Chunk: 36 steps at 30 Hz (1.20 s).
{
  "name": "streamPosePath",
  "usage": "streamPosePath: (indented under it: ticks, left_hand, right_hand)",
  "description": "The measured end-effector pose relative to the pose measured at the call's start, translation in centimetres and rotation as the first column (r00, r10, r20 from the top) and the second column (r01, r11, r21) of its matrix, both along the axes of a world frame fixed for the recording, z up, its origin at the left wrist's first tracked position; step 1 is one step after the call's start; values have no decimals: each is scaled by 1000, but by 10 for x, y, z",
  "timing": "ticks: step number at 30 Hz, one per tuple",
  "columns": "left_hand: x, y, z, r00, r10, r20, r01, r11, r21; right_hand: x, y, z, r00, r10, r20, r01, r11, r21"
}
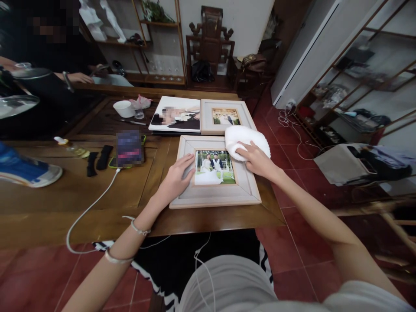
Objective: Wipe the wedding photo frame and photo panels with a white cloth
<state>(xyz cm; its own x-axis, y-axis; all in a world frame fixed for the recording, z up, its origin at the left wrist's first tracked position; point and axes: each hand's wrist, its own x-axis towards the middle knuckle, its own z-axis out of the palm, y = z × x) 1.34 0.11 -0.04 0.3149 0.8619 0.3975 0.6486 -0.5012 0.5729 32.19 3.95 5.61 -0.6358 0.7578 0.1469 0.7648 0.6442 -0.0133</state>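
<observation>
A white picture frame (217,197) with a wedding photo (215,168) lies flat near the table's front edge. My left hand (177,178) rests on its left side, fingers stretched out and flat. At the frame's upper right corner, my right hand (255,159) presses a folded white cloth (247,138), its fingers bent onto the fabric. The cloth covers that corner. Just behind lie a second white frame (208,117) with a photo of a couple and a white photo album (177,113) with a picture on its cover.
Left on the wooden table (146,221) are a phone (128,147) with a white charging cable (87,203), dark straps (104,157), a dropper bottle (76,149), a white bowl (124,108) and a blue-and-white shoe (26,167). Another person (48,39) is at the far left.
</observation>
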Motion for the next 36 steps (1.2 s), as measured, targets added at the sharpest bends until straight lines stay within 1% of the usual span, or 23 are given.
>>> streamPosePath:
  ticks: [3,7,10,12,14,17,21,23,25,27,29,33,36]
  left_hand:
    - [0,-2,0,1000,11,-23,-10,1000,6]
    - [-1,-2,1,999,-9,-49,9,1000,3]
    - [-2,-1,1,999,-1,-52,2,1000,9]
    - [-2,0,0,998,5,-56,-4,1000,17]
    - [-1,0,0,998,10,-60,-9,1000,27]
    - [0,-1,-1,997,23,-70,-20,999,45]
    - [2,-2,-3,996,32,-86,-29,999,38]
    - [2,-2,-4,995,19,-97,-17,999,27]
    - [1,-2,-5,994,7,-112,-5,1000,23]
    - [-1,0,-7,992,-2,-124,4,1000,22]
    - [-2,2,-9,991,-15,-131,18,1000,15]
    - [-5,4,-12,990,-42,-133,44,999,9]
    - [-5,4,-13,991,-40,-126,43,999,24]
  right_hand:
    - [-3,-1,-1,999,-38,22,37,999,34]
    - [-11,6,-4,997,-68,28,65,993,95]
    - [-15,7,-6,996,-30,81,20,993,118]
    - [-16,0,-5,993,6,120,-20,993,117]
    - [-17,-17,0,987,38,154,-55,993,107]
    - [-17,-56,15,978,89,189,-103,993,63]
    - [-19,-114,38,969,158,189,-148,987,-67]
    - [-21,-132,45,969,173,178,-154,981,-117]
    - [-24,-137,44,975,156,159,-133,980,-149]
    - [-26,-131,37,986,106,132,-85,984,-155]
    - [-27,-114,24,994,36,100,-24,992,-121]
    - [-26,-59,2,995,-83,49,83,997,5]
    - [-27,-13,-2,993,-118,25,116,991,61]
